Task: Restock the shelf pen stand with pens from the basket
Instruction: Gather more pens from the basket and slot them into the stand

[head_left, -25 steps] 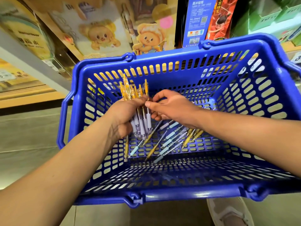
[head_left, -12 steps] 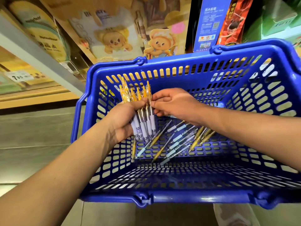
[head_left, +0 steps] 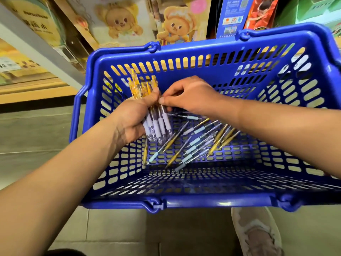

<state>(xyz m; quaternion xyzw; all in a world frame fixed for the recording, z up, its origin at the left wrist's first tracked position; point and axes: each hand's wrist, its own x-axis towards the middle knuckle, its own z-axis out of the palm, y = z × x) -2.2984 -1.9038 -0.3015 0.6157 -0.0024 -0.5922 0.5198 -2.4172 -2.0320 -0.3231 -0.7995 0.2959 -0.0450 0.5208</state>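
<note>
Nearest, at lower centre, runs the blue slotted basket's (head_left: 212,202) rim. On its floor, loose pens (head_left: 199,143) lie crisscrossed, with clear barrels, pale blue grips and gold ends. At frame centre the left hand (head_left: 132,115) grips a bundle of pens (head_left: 156,122), lilac grips down and orange tops up. The right hand (head_left: 191,97) pinches the bundle's middle.

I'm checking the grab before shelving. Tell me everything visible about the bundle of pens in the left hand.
The bundle of pens is several clear plastic click pens with yellow patterned tops and pale lilac grips, tips pointing down toward the person. The left hand grips it mid-barrel above the basket floor; the right hand pinches it beside the left thumb.
</note>
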